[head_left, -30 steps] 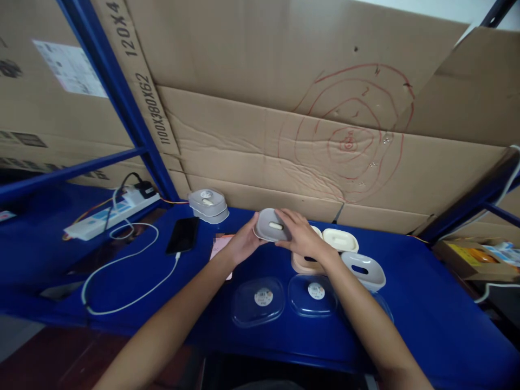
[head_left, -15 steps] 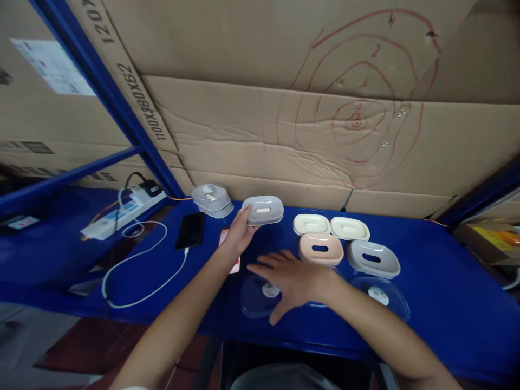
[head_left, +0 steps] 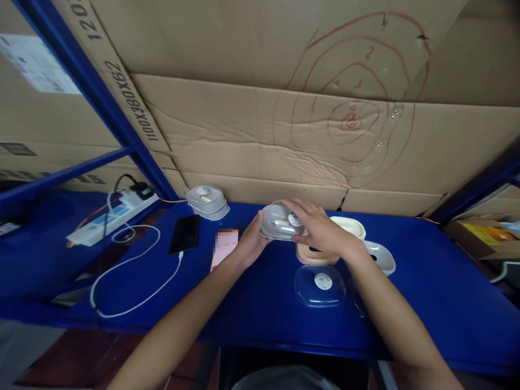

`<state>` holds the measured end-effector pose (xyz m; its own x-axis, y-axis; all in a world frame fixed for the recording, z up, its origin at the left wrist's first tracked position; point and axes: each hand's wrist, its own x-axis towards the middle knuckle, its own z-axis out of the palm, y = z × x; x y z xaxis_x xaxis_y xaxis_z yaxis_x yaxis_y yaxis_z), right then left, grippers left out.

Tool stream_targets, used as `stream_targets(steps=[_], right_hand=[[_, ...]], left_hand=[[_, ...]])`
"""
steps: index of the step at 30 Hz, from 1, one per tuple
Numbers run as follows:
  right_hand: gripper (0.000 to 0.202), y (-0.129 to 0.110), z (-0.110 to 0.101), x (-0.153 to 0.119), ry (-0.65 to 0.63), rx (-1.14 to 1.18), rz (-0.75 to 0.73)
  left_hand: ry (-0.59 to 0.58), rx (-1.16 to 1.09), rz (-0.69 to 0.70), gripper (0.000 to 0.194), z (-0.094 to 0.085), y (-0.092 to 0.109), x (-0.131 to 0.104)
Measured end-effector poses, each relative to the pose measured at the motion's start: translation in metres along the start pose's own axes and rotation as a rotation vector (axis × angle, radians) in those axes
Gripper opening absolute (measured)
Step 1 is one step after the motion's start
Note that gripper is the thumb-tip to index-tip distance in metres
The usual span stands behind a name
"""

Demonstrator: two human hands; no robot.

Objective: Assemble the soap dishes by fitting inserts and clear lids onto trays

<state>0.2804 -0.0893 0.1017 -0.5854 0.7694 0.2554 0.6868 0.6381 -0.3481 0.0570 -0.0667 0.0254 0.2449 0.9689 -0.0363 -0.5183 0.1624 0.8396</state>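
Observation:
My left hand (head_left: 252, 241) is closed on the left end of a grey oval soap dish (head_left: 266, 232), held above the table. Over that dish sits a clear plastic lid (head_left: 277, 210) bearing a round label; my right hand (head_left: 320, 227) grips its right side, and whether it is fully seated I cannot tell. Below the right hand lies a peach dish (head_left: 314, 259) with a dark slot, partly covered. A cream dish (head_left: 352, 225) and another grey dish (head_left: 382, 257) show behind the right wrist. Nearer me, a loose clear lid (head_left: 311, 295) lies flat.
Stacked grey dishes (head_left: 208, 201) stand at the back left. A black phone (head_left: 184, 234) on a white cable (head_left: 136, 317), a lit phone (head_left: 225, 246) and a power strip (head_left: 111, 219) are to the left. Cardboard (head_left: 227, 135) walls the back of the blue table (head_left: 260, 325).
My right hand has lifted the left-hand loose lid from the table and brought it onto the grey dish. The left hand has moved the dish slightly right and toward me.

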Motion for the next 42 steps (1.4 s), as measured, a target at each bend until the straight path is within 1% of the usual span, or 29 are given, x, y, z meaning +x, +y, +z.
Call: stream_targets(steps=[3,5,6,8,11,18,21,25,29,33,36,38,40,42], right_hand=[[0.109,0.003,0.009,0.003,-0.004,0.045,-0.043],[0.111,0.005,0.013,0.004,0.01,0.058,-0.055],[0.112,0.006,0.013,0.004,0.014,0.059,-0.056],[0.112,0.008,0.012,0.005,0.003,0.064,-0.062],[0.115,0.01,0.01,0.004,-0.02,0.071,-0.062],[0.115,0.0,0.022,0.005,-0.002,-0.003,0.001],[0.115,0.0,0.019,0.006,-0.002,-0.013,-0.009],[0.119,0.006,0.013,0.007,-0.009,0.03,-0.037],[0.12,0.01,0.014,0.005,-0.009,0.052,-0.058],[0.113,0.012,0.015,0.003,-0.02,0.044,-0.055],[0.108,0.014,0.015,0.001,-0.044,0.042,-0.024],[0.105,0.014,0.014,0.001,-0.058,0.028,-0.012],[0.104,0.014,0.014,0.002,-0.056,0.009,-0.018],[0.103,0.012,0.013,0.003,-0.05,-0.004,-0.04]], left_hand=[[-0.1,-0.032,-0.045,0.064,0.008,0.0,-0.007],[-0.136,-0.057,-0.051,0.063,0.009,0.0,-0.008],[-0.126,-0.069,-0.044,0.06,0.008,0.0,-0.008],[-0.068,-0.088,-0.025,0.053,0.005,-0.001,-0.005],[-0.014,-0.101,-0.018,0.051,0.0,-0.004,-0.002],[-0.032,-0.067,0.034,0.064,-0.003,-0.007,-0.002],[-0.032,-0.031,0.046,0.064,-0.002,-0.006,-0.004],[-0.021,0.026,0.062,0.063,0.001,-0.005,-0.007],[-0.019,0.051,0.065,0.061,0.003,-0.005,-0.009],[-0.049,-0.03,0.012,0.06,0.004,-0.006,-0.009],[-0.078,-0.105,-0.036,0.058,0.005,-0.009,-0.01],[-0.088,-0.11,-0.039,0.061,0.005,-0.01,-0.01],[-0.101,-0.114,-0.04,0.066,0.005,-0.009,-0.01],[-0.119,-0.153,-0.086,0.062,0.004,-0.006,-0.01]])
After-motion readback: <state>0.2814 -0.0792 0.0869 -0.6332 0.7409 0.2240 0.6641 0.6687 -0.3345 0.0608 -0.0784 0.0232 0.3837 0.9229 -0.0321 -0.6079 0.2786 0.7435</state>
